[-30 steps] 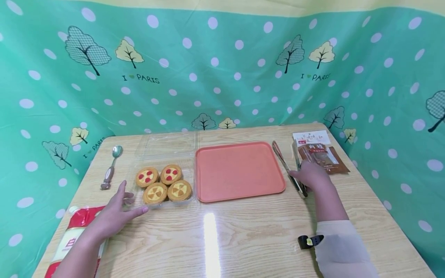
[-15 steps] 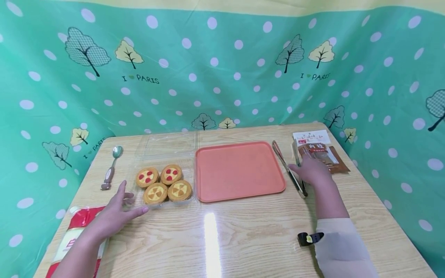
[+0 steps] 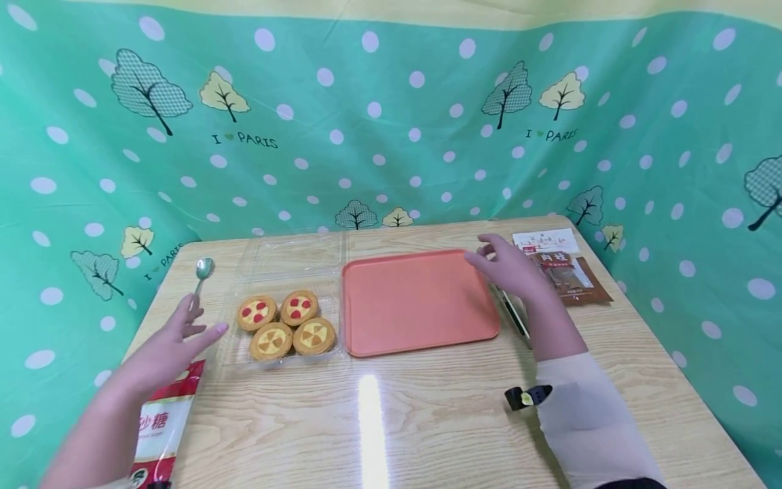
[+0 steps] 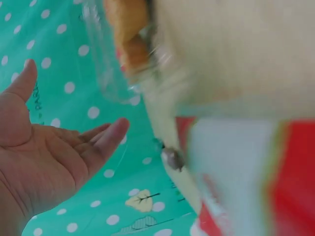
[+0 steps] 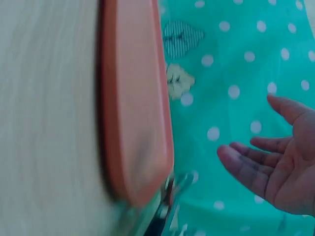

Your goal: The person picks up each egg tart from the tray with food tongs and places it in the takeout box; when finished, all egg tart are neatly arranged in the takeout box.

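Note:
My left hand [image 3: 174, 343], fingers spread and holding nothing, hovers between the red-and-white sugar bag [image 3: 161, 428] and the clear plastic box [image 3: 241, 356] of tarts. Behind its fingers lies a spoon [image 3: 204, 267], its handle mostly hidden. Several round tarts [image 3: 314, 335] sit in the box, two of them topped with red dots. On the other side, my right hand [image 3: 507, 268] is raised over the right edge of the pink tray [image 3: 421, 302], also with nothing in it. Beneath that hand lie metal tongs [image 3: 516, 316], partly covered by it.
A brown packet [image 3: 580, 282] and a white packet [image 3: 552, 239] lie at the table's back right. The tarts' box has its transparent lid [image 3: 297, 255] folded back towards the curtain [image 3: 391, 136]. Polka-dot cloth walls in the back and sides of the wooden table [image 3: 440, 414].
From beside the tongs and brown packet, my right hand has lifted and moved left to the tray's edge. My left hand has drawn left, away from the tart box, uncovering more of the sugar bag.

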`<state>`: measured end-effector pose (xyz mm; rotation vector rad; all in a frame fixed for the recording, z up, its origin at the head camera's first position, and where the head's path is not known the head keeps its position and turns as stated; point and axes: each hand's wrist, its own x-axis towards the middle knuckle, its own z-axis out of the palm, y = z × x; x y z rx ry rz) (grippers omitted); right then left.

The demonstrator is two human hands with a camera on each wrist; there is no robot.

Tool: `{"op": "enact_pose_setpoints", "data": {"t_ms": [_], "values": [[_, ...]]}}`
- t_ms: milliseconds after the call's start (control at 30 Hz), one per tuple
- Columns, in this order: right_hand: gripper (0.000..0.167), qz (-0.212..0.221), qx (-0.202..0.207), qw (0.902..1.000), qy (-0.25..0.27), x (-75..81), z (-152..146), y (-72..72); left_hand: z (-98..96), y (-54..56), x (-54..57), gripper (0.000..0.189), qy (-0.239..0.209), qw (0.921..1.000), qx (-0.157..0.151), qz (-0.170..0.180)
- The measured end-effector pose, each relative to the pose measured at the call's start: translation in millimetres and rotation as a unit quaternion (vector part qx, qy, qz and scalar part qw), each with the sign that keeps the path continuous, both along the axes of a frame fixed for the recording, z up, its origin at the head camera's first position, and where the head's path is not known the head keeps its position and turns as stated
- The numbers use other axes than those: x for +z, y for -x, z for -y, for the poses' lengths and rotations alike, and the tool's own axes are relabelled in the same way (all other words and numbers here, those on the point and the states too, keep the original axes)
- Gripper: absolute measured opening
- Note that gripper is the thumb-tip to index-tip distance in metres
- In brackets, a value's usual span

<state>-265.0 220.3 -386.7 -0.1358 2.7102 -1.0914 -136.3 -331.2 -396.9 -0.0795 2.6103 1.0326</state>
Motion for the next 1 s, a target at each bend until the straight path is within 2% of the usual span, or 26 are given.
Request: {"op": "enact_pose_setpoints", "data": {"t_ms": [133, 267, 367, 433, 533, 633, 767, 1000], "values": [[0.078, 0.026, 0.027, 0.9942, 0.101, 3.6, 30, 14.8, 13.0, 18.4, 12.5, 0.096, -0.026, 0.9994, -0.001, 0.021], [0.073, 0.052, 0.06, 0.9831, 0.165, -2.7, 63, 27.6, 26.6, 41.9, 13.5, 0.091, -0.069, 0.9967, 0.001, 0.042], [0.072, 0.093, 0.09, 0.9704, 0.204, -12.4, 88, 35.0, 34.6, 59.9, 6.8, 0.094, -0.09, 0.9943, 0.007, 0.056], [0.069, 0.127, 0.104, 0.9578, 0.236, -19.9, 105, 39.2, 37.7, 70.8, 0.1, 0.096, -0.102, 0.9927, 0.01, 0.065], [0.064, 0.172, 0.11, 0.9376, 0.282, -32.0, 130, 43.7, 39.0, 85.6, -11.1, 0.097, -0.123, 0.9886, 0.019, 0.085], [0.06, 0.207, 0.11, 0.9195, 0.315, -45.1, 156, 45.8, 36.3, 98.5, -22.1, 0.089, -0.159, 0.981, 0.032, 0.106], [0.057, 0.239, 0.116, 0.9056, 0.331, -59.1, 184, 45.5, 33.0, 109.7, -31.1, 0.073, -0.19, 0.9741, 0.043, 0.115], [0.06, 0.255, 0.117, 0.8911, 0.357, -72.2, 213, 45.7, 31.2, 115.8, -35.8, 0.065, -0.197, 0.9724, 0.046, 0.116]]}}
